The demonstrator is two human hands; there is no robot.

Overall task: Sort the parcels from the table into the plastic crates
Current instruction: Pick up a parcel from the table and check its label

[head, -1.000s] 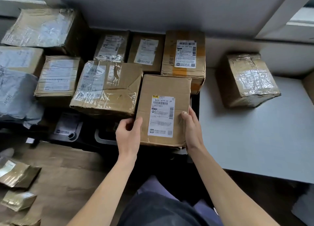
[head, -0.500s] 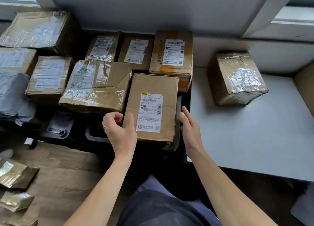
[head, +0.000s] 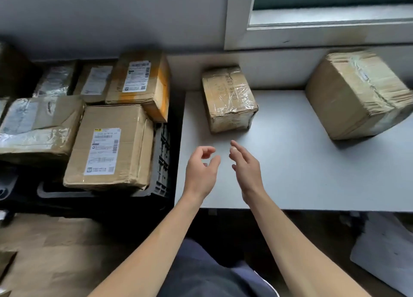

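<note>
Grip: both empty, left hand (head: 202, 164) loosely curled, right hand (head: 245, 164) spread.
Parcel: small box (head: 229, 98) mid-frame on table (head: 312, 173), just beyond fingertips.
Tip: clasp both sides, lift level, carry left to crate (head: 162, 160).

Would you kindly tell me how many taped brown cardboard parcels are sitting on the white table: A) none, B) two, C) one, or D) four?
B: a smaller taped brown cardboard parcel and a larger taped brown cardboard parcel stand apart on the white table.
</note>
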